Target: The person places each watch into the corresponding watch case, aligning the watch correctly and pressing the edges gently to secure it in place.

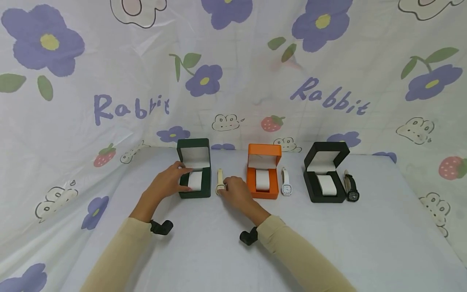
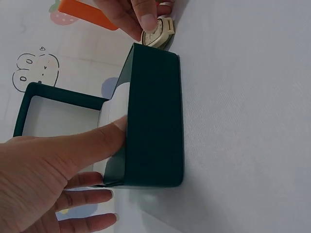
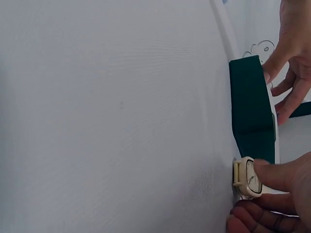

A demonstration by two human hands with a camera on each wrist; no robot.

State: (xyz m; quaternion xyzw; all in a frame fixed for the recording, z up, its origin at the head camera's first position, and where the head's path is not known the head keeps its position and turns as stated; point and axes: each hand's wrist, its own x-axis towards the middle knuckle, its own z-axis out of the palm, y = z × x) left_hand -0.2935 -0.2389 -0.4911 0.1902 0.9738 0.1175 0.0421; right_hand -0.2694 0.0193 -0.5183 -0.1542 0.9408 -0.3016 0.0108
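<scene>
A dark green watch box (image 1: 206, 182) stands with its lid up and a white cushion (image 1: 195, 181) inside. My left hand (image 1: 168, 180) reaches over its left side, the thumb at the cushion and the other fingers loosely extended. Just right of this box, a cream wristwatch (image 1: 220, 188) lies with its strap pointing away. My right hand (image 1: 237, 194) pinches it at the case; in the right wrist view the thumb lies over the dial of the watch (image 3: 252, 178) and the fingers are beneath and beside it.
An open orange box (image 1: 251, 190) with a white cushion stands to the right, a white-strapped watch (image 1: 286, 184) beside it. Farther right are an open black box (image 1: 310, 186) and a black watch (image 1: 352, 190). A printed cloth (image 1: 233, 93) hangs behind the white table surface (image 1: 204, 247).
</scene>
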